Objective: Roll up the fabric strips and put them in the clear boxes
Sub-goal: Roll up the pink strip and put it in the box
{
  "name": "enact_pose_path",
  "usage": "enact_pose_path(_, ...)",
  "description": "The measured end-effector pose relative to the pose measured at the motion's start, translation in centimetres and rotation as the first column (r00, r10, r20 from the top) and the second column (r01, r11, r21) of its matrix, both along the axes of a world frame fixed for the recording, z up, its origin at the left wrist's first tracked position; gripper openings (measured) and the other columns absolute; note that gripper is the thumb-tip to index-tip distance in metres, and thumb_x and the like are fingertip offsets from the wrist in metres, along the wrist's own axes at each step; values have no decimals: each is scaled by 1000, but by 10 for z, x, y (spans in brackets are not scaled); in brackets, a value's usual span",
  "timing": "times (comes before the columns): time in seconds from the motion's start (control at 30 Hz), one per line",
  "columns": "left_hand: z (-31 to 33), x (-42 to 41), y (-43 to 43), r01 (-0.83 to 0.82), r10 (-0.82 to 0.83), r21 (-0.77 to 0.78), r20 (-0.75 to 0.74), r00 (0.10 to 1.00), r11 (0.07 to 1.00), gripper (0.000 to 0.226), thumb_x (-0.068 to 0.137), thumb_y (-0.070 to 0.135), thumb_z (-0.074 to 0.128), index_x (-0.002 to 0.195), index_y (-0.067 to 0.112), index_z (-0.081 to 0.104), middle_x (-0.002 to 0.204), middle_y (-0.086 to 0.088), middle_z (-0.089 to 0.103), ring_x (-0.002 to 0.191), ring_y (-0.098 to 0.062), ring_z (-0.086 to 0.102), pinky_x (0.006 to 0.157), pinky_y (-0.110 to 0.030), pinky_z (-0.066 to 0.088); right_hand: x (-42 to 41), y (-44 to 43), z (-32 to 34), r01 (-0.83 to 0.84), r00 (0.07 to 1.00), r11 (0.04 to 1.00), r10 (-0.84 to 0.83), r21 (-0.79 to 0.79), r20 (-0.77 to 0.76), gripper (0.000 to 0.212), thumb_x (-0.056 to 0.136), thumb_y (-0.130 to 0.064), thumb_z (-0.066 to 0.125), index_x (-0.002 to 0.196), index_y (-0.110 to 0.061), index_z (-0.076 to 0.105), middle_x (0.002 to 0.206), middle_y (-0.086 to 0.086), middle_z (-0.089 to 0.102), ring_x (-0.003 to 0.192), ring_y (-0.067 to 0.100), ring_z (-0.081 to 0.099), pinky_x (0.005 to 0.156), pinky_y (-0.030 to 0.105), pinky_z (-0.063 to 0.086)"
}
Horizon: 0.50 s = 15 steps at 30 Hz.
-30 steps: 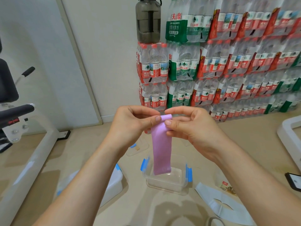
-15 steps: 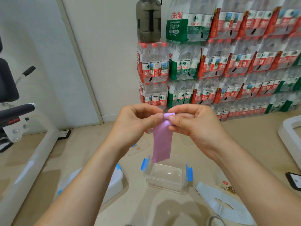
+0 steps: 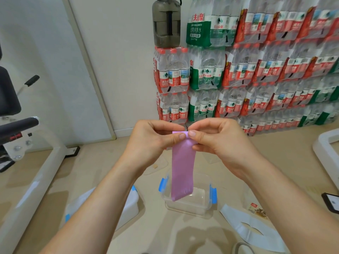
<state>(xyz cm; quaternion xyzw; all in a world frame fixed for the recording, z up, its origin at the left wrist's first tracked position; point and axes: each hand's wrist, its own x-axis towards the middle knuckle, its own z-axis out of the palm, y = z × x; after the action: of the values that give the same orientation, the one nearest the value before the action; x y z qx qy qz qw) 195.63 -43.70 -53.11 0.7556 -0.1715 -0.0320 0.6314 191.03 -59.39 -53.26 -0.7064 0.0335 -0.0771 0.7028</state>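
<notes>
a: what are the hands doing?
b: the left hand (image 3: 156, 140) and the right hand (image 3: 218, 142) are up in the air, close together. both pinch the top end of a long pink fabric strip (image 3: 182, 171) with thumb and fingers.
a: is it rolled up?
b: only the very top edge looks folded over, right by the thumbs. the rest hangs straight down.
a: where is the box?
b: a clear plastic box with blue clips (image 3: 200, 206) sits open on the beige floor (image 3: 102, 162), below the hands. the strip's bottom end shows in front of it. i can't tell if it touches the box.
a: what else is there?
b: a flat white cut-out piece (image 3: 253, 230) lies on the floor, right of the box. far back, stacked packs of water bottles (image 3: 256, 70) stand by the wall, with a big dark grey water jug (image 3: 166, 22) on top.
</notes>
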Motion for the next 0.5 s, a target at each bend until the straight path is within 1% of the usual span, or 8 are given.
enact_pose_path(0.07, 0, 1, -1, 5, -5, -7, 5, 1000, 1000, 14, 72, 3, 77, 82, 12, 75, 77, -8, 75, 73, -17, 71, 71, -30, 58, 0, -1, 0, 9, 1000, 1000, -9, -22, -10, 7, 78, -3, 73, 81, -9, 70, 77, 13, 70, 67, 14, 66, 61, 24, 58)
enact_pose_path(0.13, -1, 0, -1, 20, -20, -11, 7, 1000, 1000, 15, 71, -1, 77, 80, 11, 74, 73, -5, 75, 68, -12, 70, 62, -21, 57, 0, -1, 0, 6, 1000, 999, -7, -32, -16, 12, 77, 1, 73, 80, -10, 69, 75, 11, 70, 67, 15, 67, 62, 25, 59)
enact_pose_path(0.2, -2, 0, -1, 37, -37, 8, 6, 999, 999, 15, 72, -2, 76, 80, 10, 73, 74, -4, 75, 68, -10, 70, 62, -18, 55, 0, -2, 0, 2, 1000, 999, -3, -51, -18, 16, 76, 3, 74, 80, -11, 68, 77, 13, 71, 69, 17, 68, 66, 30, 59)
enact_pose_path(0.27, -3, 1, -1, 60, -59, 38, -10, 998, 997, 12, 74, 2, 76, 84, 9, 73, 80, -9, 75, 74, -13, 70, 70, -22, 57, 0, -4, 0, 6, 1000, 997, -7, -74, -19, 17, 75, 4, 74, 80, -11, 68, 82, 17, 72, 70, 19, 69, 70, 32, 59)
enact_pose_path(0.33, -3, 2, 0, 85, -83, 52, -47, 995, 995, 9, 78, 10, 74, 86, 11, 74, 85, -10, 75, 79, -15, 70, 79, -29, 57, 0, -5, 0, 5, 1000, 996, -6, -91, -12, 18, 73, 4, 75, 81, -11, 67, 84, 18, 72, 71, 19, 69, 70, 31, 59)
enact_pose_path(0.43, -2, 1, 1, 108, -102, 87, -75, 992, 990, 12, 80, 16, 72, 90, 12, 76, 87, -9, 75, 81, -17, 69, 81, -36, 56, -1, -5, 0, -7, 1000, 996, 7, -94, 0, 20, 72, 5, 75, 82, -11, 67, 82, 15, 72, 73, 19, 68, 70, 29, 59)
enact_pose_path(0.5, 0, 0, 1, 73, -68, 69, -64, 996, 995, 11, 77, 13, 75, 88, 11, 76, 86, -12, 75, 84, -27, 70, 84, -41, 55, 0, -5, 0, -32, 999, 999, 32, -42, -5, 20, 74, 6, 73, 84, -10, 67, 79, 11, 70, 72, 19, 67, 70, 32, 59)
